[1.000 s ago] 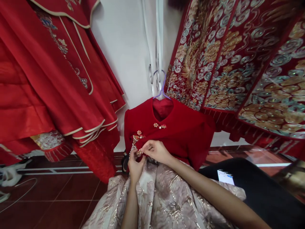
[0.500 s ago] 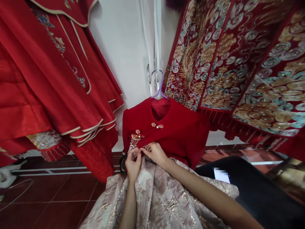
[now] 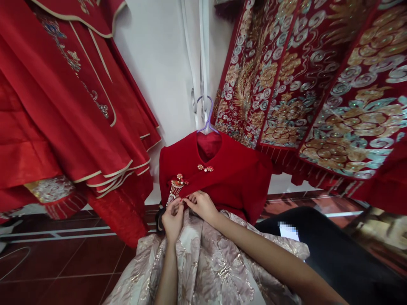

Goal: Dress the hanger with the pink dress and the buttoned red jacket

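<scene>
In front of me a red garment point(image 3: 235, 178) hangs on a purple hanger point(image 3: 207, 120). Small jewelled ornaments point(image 3: 205, 168) lie below its neckline, and a beaded tassel brooch point(image 3: 176, 187) sits on its left side. My left hand point(image 3: 173, 218) is closed in a pinch just under the tassel. Fingertips of my right hand point(image 3: 202, 205) meet it from the right, pinched too, against the red cloth. What lies between the fingertips is too small to make out. Beneath both forearms spreads a pale brocade cloth with metallic flowers point(image 3: 222, 267).
Red garments with cream piping point(image 3: 104, 140) hang at left. An embroidered red garment point(image 3: 286, 97) with fringe hangs at right. White metal rails point(image 3: 79, 233) run near the tiled floor point(image 3: 73, 262). On the right, a lit phone-like screen point(image 3: 288, 231) lies on a black surface point(image 3: 333, 250).
The whole view has shifted slightly, so things appear a little further left. Both hands stay pinched together at the same spot below the tassel brooch.
</scene>
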Demonstrator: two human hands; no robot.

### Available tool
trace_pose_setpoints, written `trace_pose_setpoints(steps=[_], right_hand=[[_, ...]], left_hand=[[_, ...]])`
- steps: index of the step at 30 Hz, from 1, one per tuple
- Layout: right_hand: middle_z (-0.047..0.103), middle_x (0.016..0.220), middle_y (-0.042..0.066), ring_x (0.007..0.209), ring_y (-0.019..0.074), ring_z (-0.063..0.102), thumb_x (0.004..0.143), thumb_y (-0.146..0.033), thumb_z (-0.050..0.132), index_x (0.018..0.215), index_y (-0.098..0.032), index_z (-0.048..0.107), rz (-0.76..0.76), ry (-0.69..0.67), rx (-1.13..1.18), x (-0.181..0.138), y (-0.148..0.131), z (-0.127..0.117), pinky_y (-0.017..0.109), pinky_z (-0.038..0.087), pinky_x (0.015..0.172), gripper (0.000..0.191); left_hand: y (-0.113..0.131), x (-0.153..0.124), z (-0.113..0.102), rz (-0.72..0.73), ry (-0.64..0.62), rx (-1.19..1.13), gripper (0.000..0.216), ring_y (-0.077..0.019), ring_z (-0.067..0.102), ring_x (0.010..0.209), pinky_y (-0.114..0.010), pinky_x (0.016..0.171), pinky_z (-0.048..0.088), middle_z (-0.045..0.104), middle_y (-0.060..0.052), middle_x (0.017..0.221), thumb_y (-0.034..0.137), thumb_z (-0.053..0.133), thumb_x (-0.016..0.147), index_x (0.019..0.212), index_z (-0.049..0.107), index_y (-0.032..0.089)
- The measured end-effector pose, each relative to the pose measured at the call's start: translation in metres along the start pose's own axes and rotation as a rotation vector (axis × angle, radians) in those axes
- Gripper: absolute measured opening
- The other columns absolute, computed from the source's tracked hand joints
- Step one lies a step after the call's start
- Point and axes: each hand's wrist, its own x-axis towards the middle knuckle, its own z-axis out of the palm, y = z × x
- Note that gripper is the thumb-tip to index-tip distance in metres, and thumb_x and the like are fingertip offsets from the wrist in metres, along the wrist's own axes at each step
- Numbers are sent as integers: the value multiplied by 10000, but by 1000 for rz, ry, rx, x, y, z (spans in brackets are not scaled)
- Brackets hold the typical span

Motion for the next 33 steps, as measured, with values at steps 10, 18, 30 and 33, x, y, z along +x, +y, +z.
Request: trace_pose_setpoints(steps=[10,18,30,33], right_hand=[[669,796,39,686,157,629,829,-193,605,858,-177,592,-20,-12,33,4,-2,0,246,483,670,36],[615,795,20,723,160,596,783,-161,562,899,-189,526,-35,11,51,-6,-7,-5,252,471,683,124],[564,805,-8,732,146,557,784,-164,497,931,-212,488,-51,86,137,-41,-9,-22,248,439,675,154],[599,893,22,811,160,584,790,-159,502,1011,-200,506,-19,80,151,-39,-6,-18,276,467,752,225]], left_hand=[[-3,5,-4,26,-46,104,290,-177,683,807,-299,739,562,718,-84,931,354,631,751,948,689,149],[-3,3,-1,74,17,78,278,-161,658,815,-295,759,537,668,-81,908,290,588,769,1009,588,149],[4,-3,-3,79,-46,188,299,-190,651,916,-329,866,506,692,-93,1012,397,561,837,988,674,165],[3,-3,-3,34,-77,158,340,-175,661,831,-294,773,532,698,-94,987,421,616,802,1009,671,158]])
